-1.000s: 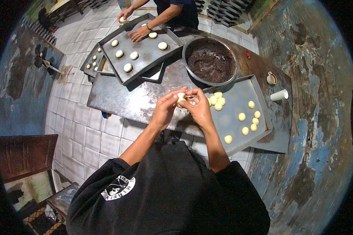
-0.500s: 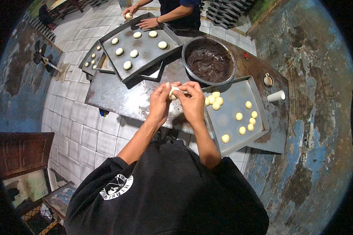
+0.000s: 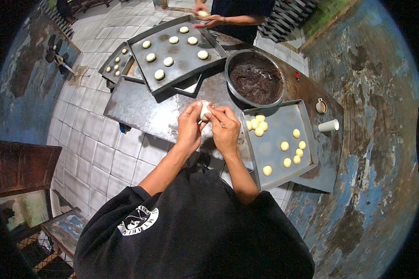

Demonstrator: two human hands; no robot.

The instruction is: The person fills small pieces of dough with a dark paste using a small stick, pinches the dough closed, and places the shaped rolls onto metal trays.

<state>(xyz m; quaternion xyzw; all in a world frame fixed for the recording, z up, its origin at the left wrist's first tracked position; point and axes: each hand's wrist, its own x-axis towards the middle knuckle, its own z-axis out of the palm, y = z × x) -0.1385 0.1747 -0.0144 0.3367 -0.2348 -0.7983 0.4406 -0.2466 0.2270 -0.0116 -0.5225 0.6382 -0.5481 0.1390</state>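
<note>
Dough ball (image 3: pixel 204 111) sits pinched between both hands (image 3: pixel 189 124).

The fingers (image 3: pixel 188 109) of the left hand (image 3: pixel 189 126) and the right hand (image 3: pixel 226 134) cover the sides of a pale dough piece (image 3: pixel 205 111), so its full shape cannot be told. The top edge cuts off much of the co-worker (image 3: pixel 242 11); the bottom edge cuts the black shirt (image 3: pixel 195 232). The upper tray (image 3: pixel 183 50) hides most of the lower tray (image 3: pixel 189 88). A red object (image 3: pixel 297 76) at upper right and a blue one (image 3: pixel 124 128) below the table's (image 3: pixel 139 106) left edge are too small to identify.
</note>
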